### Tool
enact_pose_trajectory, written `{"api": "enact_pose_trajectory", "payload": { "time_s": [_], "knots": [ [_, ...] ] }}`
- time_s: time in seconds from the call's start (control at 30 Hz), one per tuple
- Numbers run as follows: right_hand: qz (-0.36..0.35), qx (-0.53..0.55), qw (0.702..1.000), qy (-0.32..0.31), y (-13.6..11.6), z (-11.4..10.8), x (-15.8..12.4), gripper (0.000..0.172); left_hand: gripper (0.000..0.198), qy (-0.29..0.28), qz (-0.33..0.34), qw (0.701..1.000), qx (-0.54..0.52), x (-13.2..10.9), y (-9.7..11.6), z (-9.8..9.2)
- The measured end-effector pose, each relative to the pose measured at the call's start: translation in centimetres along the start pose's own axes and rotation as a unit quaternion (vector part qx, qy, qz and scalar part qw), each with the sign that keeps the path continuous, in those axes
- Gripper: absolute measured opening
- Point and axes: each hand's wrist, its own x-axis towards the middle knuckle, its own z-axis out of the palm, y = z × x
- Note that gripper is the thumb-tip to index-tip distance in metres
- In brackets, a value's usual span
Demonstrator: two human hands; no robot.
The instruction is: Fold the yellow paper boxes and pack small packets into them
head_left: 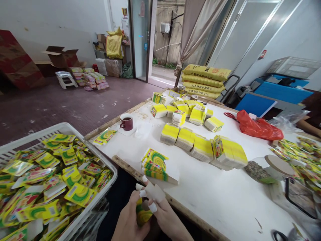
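Small yellow-green carton (pixel 142 216) is being held between curled left hand (pixel 129 217) and half-curled right hand (pixel 164 207); white tape (pixel 152 208) is being worn on fingertips.

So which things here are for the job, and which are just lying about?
Seems for the job:
yellow-green carton between left hand and right hand
stacked cartons
white basket of yellow packs

Probably just lying about:
mug
red plastic bag
yellow sacks
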Motion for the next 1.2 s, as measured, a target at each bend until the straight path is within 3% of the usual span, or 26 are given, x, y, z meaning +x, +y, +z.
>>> {"api": "enact_pose_trajectory", "payload": {
  "time_s": [0.1, 0.2, 0.27, 0.4, 0.47, 0.57, 0.73, 0.93, 1.1, 1.2],
  "knots": [
    [-0.047, -0.118, 0.991, -0.044, -0.2, -0.1, -0.4, 0.066, 0.058, -0.065, 0.034, 0.994, 0.079, 0.0, -0.4, 0.1],
    [-0.105, -0.234, 0.965, -0.06, -0.3, 0.0, -0.5, 0.07, 0.046, -0.094, 0.075, 0.981, 0.151, 0.2, -1.3, 0.4],
    [-0.146, -0.254, 0.955, -0.039, 0.1, -0.1, -0.4, 0.063, 0.046, -0.064, 0.105, 0.976, 0.181, 0.4, -2.1, 0.7],
    [-0.195, -0.245, 0.946, 0.081, 1.1, -0.8, -0.1, 0.051, 0.059, 0.025, 0.128, 0.96, 0.247, 0.6, -2.6, 0.6],
    [-0.192, -0.265, 0.941, 0.082, 1.1, -1.5, -0.1, 0.053, 0.049, 0.013, 0.134, 0.956, 0.262, 0.7, -2.1, 0.1],
    [-0.154, -0.319, 0.935, -0.001, 0.3, -2.6, -0.2, 0.049, 0.039, -0.031, 0.142, 0.957, 0.253, 0.9, -0.7, -0.8],
    [-0.124, -0.35, 0.924, -0.088, -1.5, -3.9, 0.3, 0.036, 0.05, -0.1, 0.108, 0.962, 0.23, 1.4, 0.8, -2.1],
    [-0.117, -0.341, 0.93, -0.067, -1.0, -3.4, 0.6, 0.041, 0.048, -0.117, 0.105, 0.955, 0.25, 1.7, 1.1, -2.5],
    [-0.124, -0.28, 0.944, -0.124, -1.4, -4.4, 0.6, 0.02, 0.06, -0.134, 0.104, 0.945, 0.278, 1.8, 0.9, -3.1],
    [-0.115, -0.245, 0.958, -0.092, -0.8, -3.6, 0.3, 0.034, 0.053, -0.112, 0.134, 0.943, 0.283, 1.8, 0.6, -3.0]
  ]
}}
